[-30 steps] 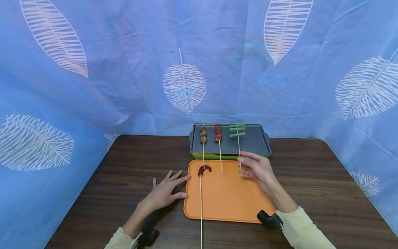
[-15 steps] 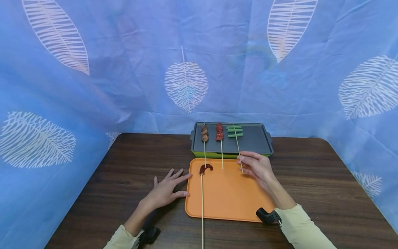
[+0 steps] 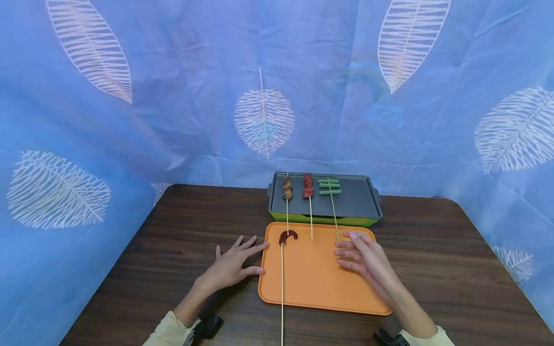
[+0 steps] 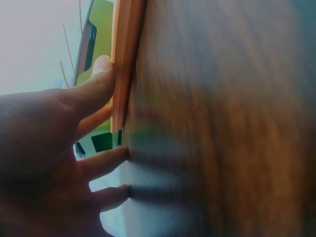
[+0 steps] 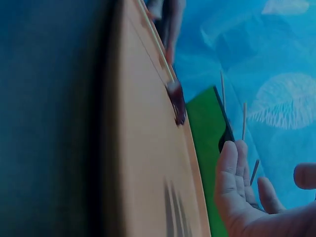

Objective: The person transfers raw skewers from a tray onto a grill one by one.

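In the head view my left hand [image 3: 229, 269] lies with fingers spread at the left edge of an orange tray [image 3: 318, 283], its thumb and index finger touching the rim. My right hand [image 3: 370, 264] hovers over the tray's right side, thumb and fingers apart and holding nothing. Just beyond its fingertips ends the stick of a skewer of green vegetable pieces [image 3: 330, 191], which lies on a dark grill pan [image 3: 357, 194]. Left of it on the pan are a red meat skewer [image 3: 308, 186] and a brown meat skewer [image 3: 287, 188]. The right wrist view shows the right fingers [image 5: 228, 170] loosely extended.
On the tray's left side lies a skewer with a dark red curled piece [image 3: 283, 237], its long stick reaching past the tray's near edge. The pan has a green base [image 3: 329, 220] and stands directly behind the tray on a dark wooden table [image 3: 182, 226].
My right hand has let go of the green vegetable skewer and drawn back toward me. The green pieces swung left slightly, then stayed on the pan. My left hand keeps its place.
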Available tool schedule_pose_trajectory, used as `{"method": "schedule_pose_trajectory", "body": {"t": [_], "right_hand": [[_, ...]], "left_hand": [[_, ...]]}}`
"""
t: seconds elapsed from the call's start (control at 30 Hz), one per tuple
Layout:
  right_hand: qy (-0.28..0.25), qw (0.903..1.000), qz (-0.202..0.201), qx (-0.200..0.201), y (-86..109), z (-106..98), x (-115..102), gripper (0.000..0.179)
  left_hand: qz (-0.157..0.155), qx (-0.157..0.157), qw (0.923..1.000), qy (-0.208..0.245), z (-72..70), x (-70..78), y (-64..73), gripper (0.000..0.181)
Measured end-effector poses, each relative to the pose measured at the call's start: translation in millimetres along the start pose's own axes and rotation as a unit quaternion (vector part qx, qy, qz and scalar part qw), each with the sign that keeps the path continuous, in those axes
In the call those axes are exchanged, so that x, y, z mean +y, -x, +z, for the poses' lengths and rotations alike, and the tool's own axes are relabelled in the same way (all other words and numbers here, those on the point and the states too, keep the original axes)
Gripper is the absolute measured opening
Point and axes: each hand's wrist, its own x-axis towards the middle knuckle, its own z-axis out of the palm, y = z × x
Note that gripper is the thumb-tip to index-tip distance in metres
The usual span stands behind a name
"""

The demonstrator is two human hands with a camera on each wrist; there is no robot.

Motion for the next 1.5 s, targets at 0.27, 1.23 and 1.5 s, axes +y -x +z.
{"method": "schedule_pose_trajectory", "body": {"t": [0.27,1.23,1.5], "right_hand": [[0.032,0.9971,0.028,-0.063,43.4,8,9,0.06],[-0.09,0.9544,0.133,-0.251,48.5,75,50,0.072],[-0.1,0.9568,0.143,-0.233,44.2,89,55,0.07]], "left_hand": [[-0.001,0.0,0.9999,-0.013,-1.5,1.4,-2.8,0.067],[-0.01,0.012,0.9999,-0.008,0.0,4.6,0.2,0.067],[-0.012,0.006,0.9999,-0.009,0.1,3.6,-0.3,0.065]]}}
